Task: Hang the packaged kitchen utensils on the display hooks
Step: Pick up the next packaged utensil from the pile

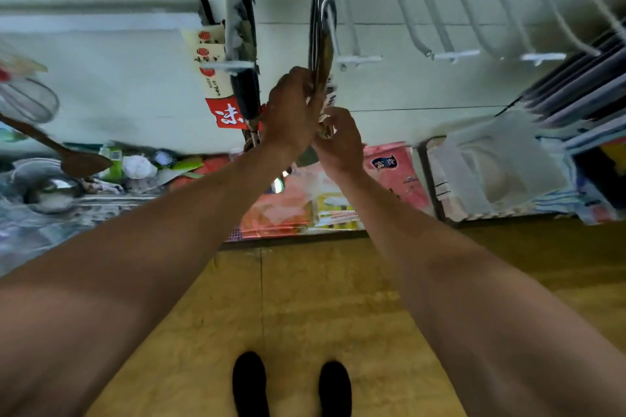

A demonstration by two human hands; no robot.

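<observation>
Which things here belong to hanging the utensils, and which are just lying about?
Job: packaged utensils, gripped by left hand and right hand; empty hooks; red-labelled utensils hanging alongside.
Lying about: wooden spoon, wire strainer, pink packets, white bags.

Soft, even indoor light with a greenish cast and no hard shadows. Fingers (340,117) slightly soft. Far left of them, strainer (30,101) smeared by motion blur. Up and right, hooks (443,41) bow with wide-angle distortion. Floor (305,298) below has a dull sheen.
</observation>
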